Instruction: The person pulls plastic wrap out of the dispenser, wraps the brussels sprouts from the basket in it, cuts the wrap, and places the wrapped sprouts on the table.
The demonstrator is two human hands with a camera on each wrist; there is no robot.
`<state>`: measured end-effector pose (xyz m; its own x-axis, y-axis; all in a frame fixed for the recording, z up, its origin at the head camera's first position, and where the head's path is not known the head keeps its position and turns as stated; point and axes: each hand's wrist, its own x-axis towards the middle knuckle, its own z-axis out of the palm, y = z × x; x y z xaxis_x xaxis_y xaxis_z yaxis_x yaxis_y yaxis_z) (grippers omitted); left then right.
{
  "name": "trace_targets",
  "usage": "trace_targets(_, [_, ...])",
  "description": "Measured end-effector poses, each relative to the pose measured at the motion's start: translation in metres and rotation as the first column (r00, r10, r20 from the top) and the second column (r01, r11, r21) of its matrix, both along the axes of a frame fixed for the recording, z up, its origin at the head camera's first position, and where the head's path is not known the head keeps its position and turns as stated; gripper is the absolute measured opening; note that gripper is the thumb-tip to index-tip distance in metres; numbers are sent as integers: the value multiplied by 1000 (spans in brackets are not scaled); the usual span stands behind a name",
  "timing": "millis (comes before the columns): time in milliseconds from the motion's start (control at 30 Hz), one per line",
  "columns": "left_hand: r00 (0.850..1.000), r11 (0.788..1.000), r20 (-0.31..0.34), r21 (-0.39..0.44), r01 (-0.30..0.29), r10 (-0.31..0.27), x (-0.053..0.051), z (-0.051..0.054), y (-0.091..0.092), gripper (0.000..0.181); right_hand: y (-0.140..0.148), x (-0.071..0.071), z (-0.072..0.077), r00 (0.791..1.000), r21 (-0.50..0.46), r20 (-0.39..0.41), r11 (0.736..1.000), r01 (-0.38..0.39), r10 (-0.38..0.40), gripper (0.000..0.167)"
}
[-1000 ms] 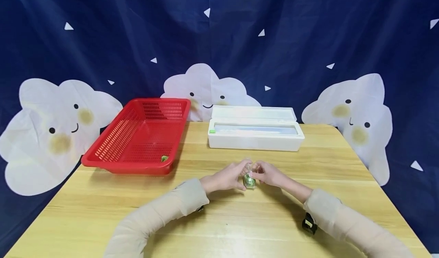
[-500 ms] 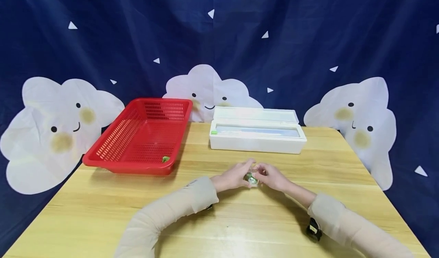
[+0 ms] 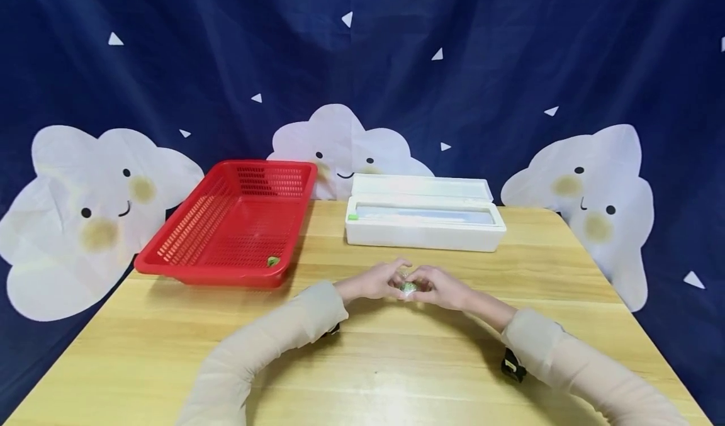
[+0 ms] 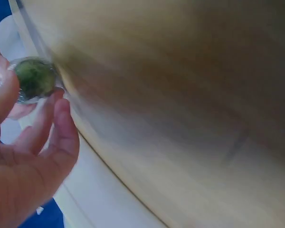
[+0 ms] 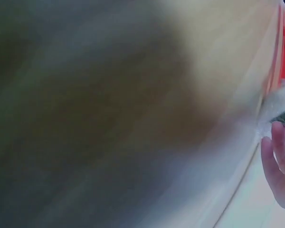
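Note:
Between my two hands, just above the table, is a small round green vegetable (image 3: 409, 287) wrapped in clear plastic film. Its dark green side shows through shiny film in the left wrist view, where the wrapped vegetable (image 4: 35, 78) sits among curled fingers. My left hand (image 3: 376, 281) holds it from the left, thumb and fingers bent about it. From the other side my right hand (image 3: 445, 289) holds it too, its fingertips against the wrapping. In the right wrist view, loose clear film (image 5: 277, 103) rises above the fingers of that hand (image 5: 281, 164). The vegetable's exact kind is unclear.
A red perforated basket (image 3: 249, 215) stands at the left with a small green piece (image 3: 273, 261) in its near right corner. Behind my hands is a long white film box (image 3: 425, 234), lid raised, with a green tab (image 3: 353, 217) on its edge.
Both hands have closed in further around the wrapped vegetable, so less of it shows. The right hand's fingers have shifted lower round its near side. Basket and box stay put.

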<state>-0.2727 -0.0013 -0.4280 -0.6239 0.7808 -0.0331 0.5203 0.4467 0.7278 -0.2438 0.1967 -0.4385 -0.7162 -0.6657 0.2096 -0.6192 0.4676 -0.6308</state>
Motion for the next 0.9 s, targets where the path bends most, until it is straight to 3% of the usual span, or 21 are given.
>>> trace_targets(167, [995,995,-13,38,-97,97,3,5,-3,68,-2,-1,4,996,44,88,999,10,-13,26])
trace_targets(367, [996,997,62,29,-65,63,11,6,-1,76,-1,-1,8,982,73,184,997,37,-50,28])
trace_targets(533, [997,998,-54,-13,-60,59,15,4,3,66,0,-4,7,971,47,231,998,52,-62,25])
trace_targets(633, [977,995,-209,-77,-58,40,16,2,5,51,-1,-6,6,980,45,183,996,71,-78,18])
trace_targets(733, [938,986,-345,-146,-74,19,15,1,7,41,-5,-5,3,984,50,118,990,129,-134,19])
trace_targets(800, [914,978,-405,-184,-96,14,14,0,9,39,-8,-4,1,985,73,20,983,170,-172,24])
trace_targets(900, [903,968,-429,-213,-129,25,13,0,10,36,-10,-2,-3,974,130,-143,972,193,-175,28])
